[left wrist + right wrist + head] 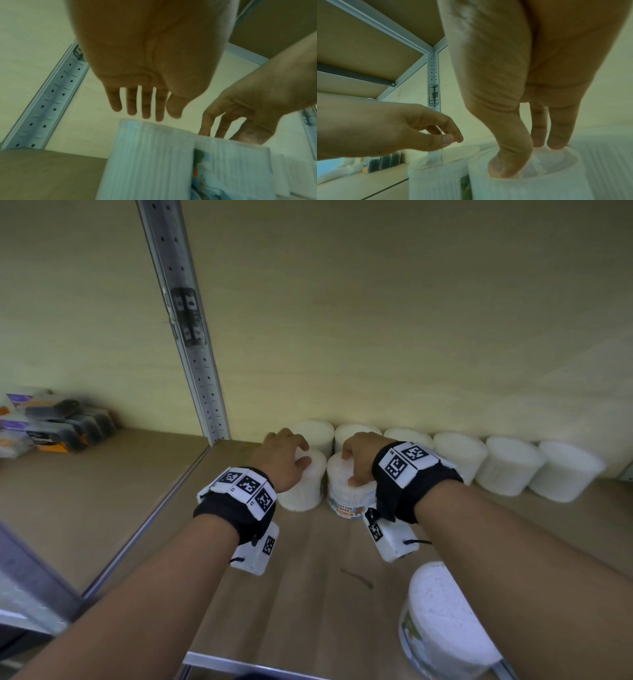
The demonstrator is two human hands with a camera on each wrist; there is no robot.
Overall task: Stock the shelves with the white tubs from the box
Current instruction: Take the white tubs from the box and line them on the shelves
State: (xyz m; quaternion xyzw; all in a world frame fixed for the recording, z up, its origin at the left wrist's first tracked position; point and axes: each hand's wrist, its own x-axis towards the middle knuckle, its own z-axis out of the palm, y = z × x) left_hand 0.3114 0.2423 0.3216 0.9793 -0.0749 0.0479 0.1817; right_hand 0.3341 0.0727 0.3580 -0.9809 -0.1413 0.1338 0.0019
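Two white tubs stand side by side on the shelf board [308, 583], in front of a back row of several more white tubs [459, 455]. My left hand [284, 455] hovers just above the left tub [305, 489]. In the left wrist view its fingers [145, 106] hang straight, with a gap to the left tub's top [147, 155]. My right hand [356, 460] rests its thumb and fingertips on the lid of the right tub [346, 494], which carries a "Cotton Buds" label. In the right wrist view the right hand's thumb [506, 165] sits inside the lid's rim.
Another white tub [445, 625] sits at the shelf's front right edge, under my right forearm. A perforated metal upright [191, 337] stands at the left of this bay. Dark packaged goods [54, 422] lie on the neighbouring shelf. Another shelf board hangs overhead.
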